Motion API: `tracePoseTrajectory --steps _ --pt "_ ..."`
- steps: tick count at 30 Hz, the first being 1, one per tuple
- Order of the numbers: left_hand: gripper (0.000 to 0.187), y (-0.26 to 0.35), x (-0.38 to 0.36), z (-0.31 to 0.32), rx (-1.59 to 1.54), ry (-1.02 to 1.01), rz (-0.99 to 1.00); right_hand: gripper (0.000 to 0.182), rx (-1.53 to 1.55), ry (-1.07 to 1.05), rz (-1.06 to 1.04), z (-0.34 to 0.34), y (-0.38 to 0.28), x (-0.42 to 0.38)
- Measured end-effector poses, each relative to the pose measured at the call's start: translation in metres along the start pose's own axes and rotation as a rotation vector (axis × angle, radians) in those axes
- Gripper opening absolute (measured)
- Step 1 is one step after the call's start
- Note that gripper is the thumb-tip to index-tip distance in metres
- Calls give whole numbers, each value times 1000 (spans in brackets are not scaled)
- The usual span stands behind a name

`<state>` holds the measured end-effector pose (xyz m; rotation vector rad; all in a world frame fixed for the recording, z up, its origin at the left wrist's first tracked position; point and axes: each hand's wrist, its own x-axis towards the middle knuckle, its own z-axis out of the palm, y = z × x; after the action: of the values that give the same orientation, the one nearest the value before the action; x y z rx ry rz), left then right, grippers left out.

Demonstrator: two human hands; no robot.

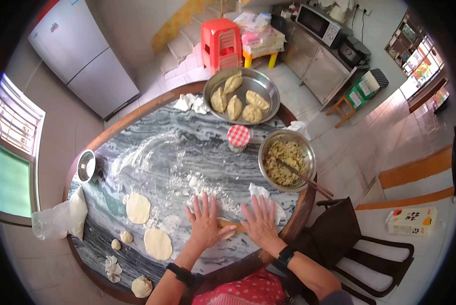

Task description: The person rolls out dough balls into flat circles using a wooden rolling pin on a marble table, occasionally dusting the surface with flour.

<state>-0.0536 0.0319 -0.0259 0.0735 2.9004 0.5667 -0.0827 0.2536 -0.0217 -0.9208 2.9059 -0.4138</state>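
Both hands press flat on a wooden rolling pin (pixel 232 225), fingers stretched forward. My left hand (pixel 203 229) lies over its left end and my right hand (pixel 262 227) over its right end. Under the pin, between the hands, shows a small piece of dough (pixel 228 235), partly hidden by my left thumb. To the left lie two flat dough rounds, an upper one (pixel 138 207) and a lower one (pixel 158 244). Beyond them are small dough balls (pixel 127 237) and a larger dough lump (pixel 141 287) at the near edge. Loose flour (pixel 200 185) is scattered ahead of my hands.
A metal basin (pixel 274 91) with several large dumplings stands at the far edge. Nearer are a jar with a checked lid (pixel 238 135) and a bowl of filling (pixel 287 158) with chopsticks (pixel 306 178). Leftward sit a small metal bowl (pixel 86 166) and a plastic bag (pixel 60 219).
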Motion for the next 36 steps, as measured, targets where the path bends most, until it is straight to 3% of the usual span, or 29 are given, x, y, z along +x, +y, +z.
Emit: tracePoseTrajectory --steps 2,4,5,6,8,9,11,14,20,23,27,29,34,36 --pt "118 -2 5 -2 -16 30 -18 63 32 87 -30 3 6 11" --pt "118 -4 -8 -9 -115 89 88 61 1 141 -70 0 10 5" --pt "103 1 -27 -19 -45 46 176 61 88 178 -84 3 13 -3" --pt "103 -2 -41 -11 -40 51 181 60 178 208 -94 6 15 -12" --pt "74 -8 -70 3 75 63 482 56 158 159 -159 0 18 -31" --pt "74 -8 -69 5 82 70 482 52 137 108 -220 -3 19 -34" --pt "47 -9 -69 13 95 203 372 49 138 81 -215 3 23 -33" --pt "43 -9 -54 14 129 211 496 43 187 23 -175 7 24 -32" --pt "43 -2 -43 11 105 279 501 36 346 -16 -51 -15 14 -29" --pt "58 8 -37 8 -31 234 385 34 381 21 56 -20 10 -29" --pt "57 12 -29 26 -139 362 304 36 405 37 55 -33 -2 -29" --pt "54 10 -25 37 -178 542 212 35 406 73 79 -35 -6 -32" --pt "44 21 -27 29 -282 536 262 32 474 161 180 -44 -18 -36" --pt "31 24 -30 30 -600 407 100 31 520 165 209 -49 -20 -37"
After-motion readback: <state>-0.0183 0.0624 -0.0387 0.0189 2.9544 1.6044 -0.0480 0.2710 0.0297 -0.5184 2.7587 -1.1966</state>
